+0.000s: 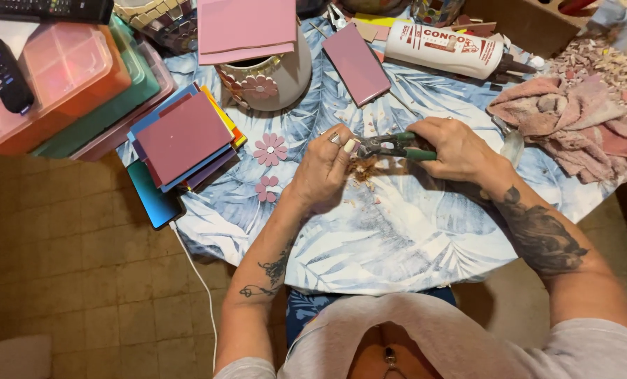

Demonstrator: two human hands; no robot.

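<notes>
- Right hand [457,149] is wrapped closed around the green handles of a pair of nippers [390,145], whose metal jaws point toward nine o'clock and meet the other hand's fingertips.
- Left hand [322,172] is curled, thumb and fingertips pinched on a small piece at the tool's jaws; the piece itself is too small to make out.
- Brownish chips [362,168] lie on the leaf-print tablecloth [397,231] directly beneath the jaws, at the middle of the table.
- Judgement on method: a clean nip calls for the piece held flat and steady, only its edge entered between the jaws, fingertips kept clear of the blades, and the work kept low over the cloth so fragments drop into the existing pile.
- Containers: a pale pot [275,74] at twelve o'clock of the left hand bears flower-shaped mosaic pieces on its wall; pink sheets [247,28] rest across its mouth, so its contents cannot be told.
- Translucent orange and green lidded boxes [61,84] are stacked at ten o'clock; contents are not legible. A black remote [3,74] lies on top.
- White glue bottle [443,48] lies on its side at one o'clock.
- Stack of coloured tiles [183,137] sits at nine o'clock; pink rags [573,119] at three o'clock.
</notes>
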